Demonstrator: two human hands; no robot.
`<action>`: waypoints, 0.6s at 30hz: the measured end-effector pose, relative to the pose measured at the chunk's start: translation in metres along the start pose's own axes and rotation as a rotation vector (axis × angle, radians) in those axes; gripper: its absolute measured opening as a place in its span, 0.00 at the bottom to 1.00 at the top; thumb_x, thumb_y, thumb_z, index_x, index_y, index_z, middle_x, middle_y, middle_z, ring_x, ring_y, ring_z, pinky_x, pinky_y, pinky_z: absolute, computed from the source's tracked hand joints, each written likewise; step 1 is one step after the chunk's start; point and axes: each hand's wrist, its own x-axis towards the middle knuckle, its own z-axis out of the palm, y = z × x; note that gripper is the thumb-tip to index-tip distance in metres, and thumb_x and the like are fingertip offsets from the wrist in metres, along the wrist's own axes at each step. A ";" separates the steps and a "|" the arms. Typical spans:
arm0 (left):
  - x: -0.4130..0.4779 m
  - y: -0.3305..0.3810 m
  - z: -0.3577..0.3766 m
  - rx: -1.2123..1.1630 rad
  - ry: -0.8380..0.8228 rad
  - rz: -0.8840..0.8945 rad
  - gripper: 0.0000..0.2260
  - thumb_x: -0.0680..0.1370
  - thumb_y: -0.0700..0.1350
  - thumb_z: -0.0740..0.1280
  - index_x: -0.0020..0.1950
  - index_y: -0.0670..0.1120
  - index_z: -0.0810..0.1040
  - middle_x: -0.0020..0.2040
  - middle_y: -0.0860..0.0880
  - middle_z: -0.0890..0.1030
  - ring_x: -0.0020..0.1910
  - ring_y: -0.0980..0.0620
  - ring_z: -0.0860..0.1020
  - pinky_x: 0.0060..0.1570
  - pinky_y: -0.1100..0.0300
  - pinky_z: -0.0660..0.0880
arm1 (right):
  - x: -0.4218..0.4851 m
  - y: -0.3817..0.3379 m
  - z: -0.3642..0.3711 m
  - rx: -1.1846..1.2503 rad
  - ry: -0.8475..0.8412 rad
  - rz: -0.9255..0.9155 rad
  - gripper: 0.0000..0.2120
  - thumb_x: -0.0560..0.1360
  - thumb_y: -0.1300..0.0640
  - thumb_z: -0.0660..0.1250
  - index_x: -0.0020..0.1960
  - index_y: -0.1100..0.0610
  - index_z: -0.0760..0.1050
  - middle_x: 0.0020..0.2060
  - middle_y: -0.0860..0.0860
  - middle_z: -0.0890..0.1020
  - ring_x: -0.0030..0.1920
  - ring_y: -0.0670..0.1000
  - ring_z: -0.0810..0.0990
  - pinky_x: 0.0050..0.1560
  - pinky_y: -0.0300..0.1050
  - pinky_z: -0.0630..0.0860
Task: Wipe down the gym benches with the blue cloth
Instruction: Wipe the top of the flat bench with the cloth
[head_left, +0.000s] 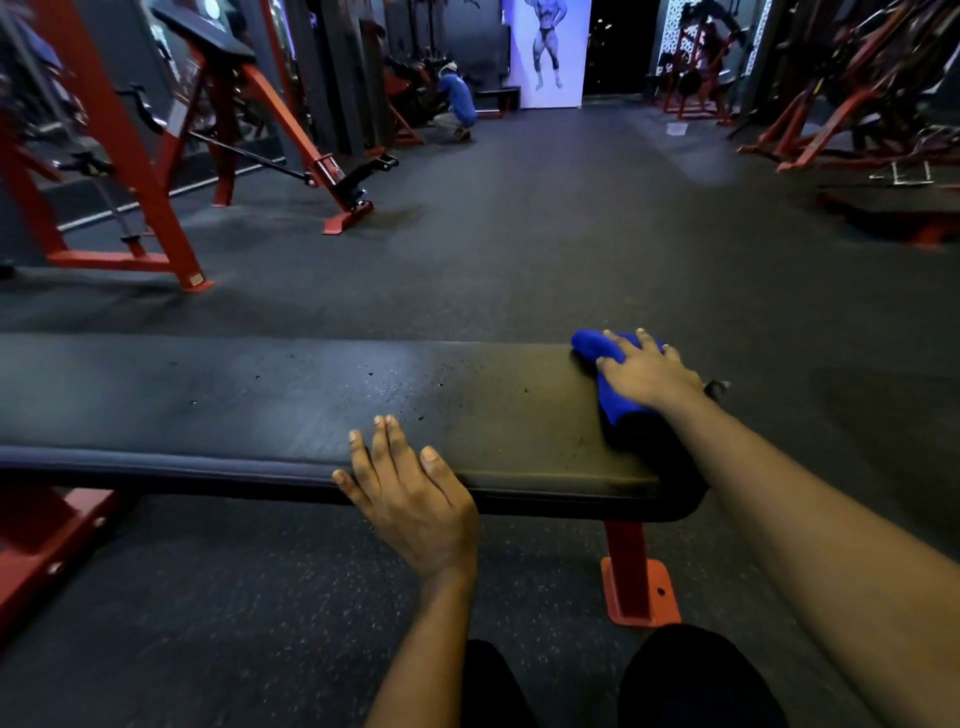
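Observation:
A flat gym bench (234, 395) with a black padded top and red legs runs across the view in front of me. The blue cloth (597, 348) lies bunched at the bench's right end. My right hand (649, 374) lies flat on the cloth with fingers spread, pressing it onto the pad. My left hand (410, 493) rests with straight fingers on the near edge of the pad, about the middle of the visible bench, holding nothing.
Red-framed machines (171, 171) stand at the left, more red equipment (852, 124) at the right. A person in a blue shirt (457, 101) crouches far back. A red bench foot (639, 587) sits near my knees. Dark rubber floor (545, 234) stretches beyond the bench.

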 end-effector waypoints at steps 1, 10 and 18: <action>-0.001 0.000 0.000 -0.001 -0.002 0.005 0.24 0.80 0.48 0.52 0.71 0.38 0.71 0.71 0.43 0.73 0.76 0.42 0.61 0.77 0.44 0.45 | 0.004 -0.006 0.000 -0.010 0.019 0.027 0.28 0.80 0.38 0.50 0.79 0.38 0.48 0.80 0.47 0.47 0.79 0.60 0.48 0.75 0.62 0.53; 0.000 -0.001 0.004 -0.011 0.021 0.014 0.23 0.79 0.46 0.53 0.71 0.38 0.72 0.70 0.43 0.74 0.75 0.42 0.62 0.77 0.43 0.44 | 0.024 0.003 -0.002 -0.026 -0.006 -0.093 0.27 0.82 0.43 0.52 0.80 0.43 0.52 0.80 0.50 0.52 0.79 0.54 0.51 0.77 0.54 0.49; 0.000 -0.002 0.006 0.002 0.023 0.019 0.23 0.79 0.46 0.53 0.71 0.39 0.72 0.71 0.44 0.73 0.75 0.42 0.62 0.76 0.43 0.44 | 0.031 0.018 -0.002 -0.079 -0.070 -0.307 0.27 0.77 0.37 0.53 0.75 0.32 0.55 0.79 0.43 0.54 0.79 0.52 0.51 0.77 0.61 0.51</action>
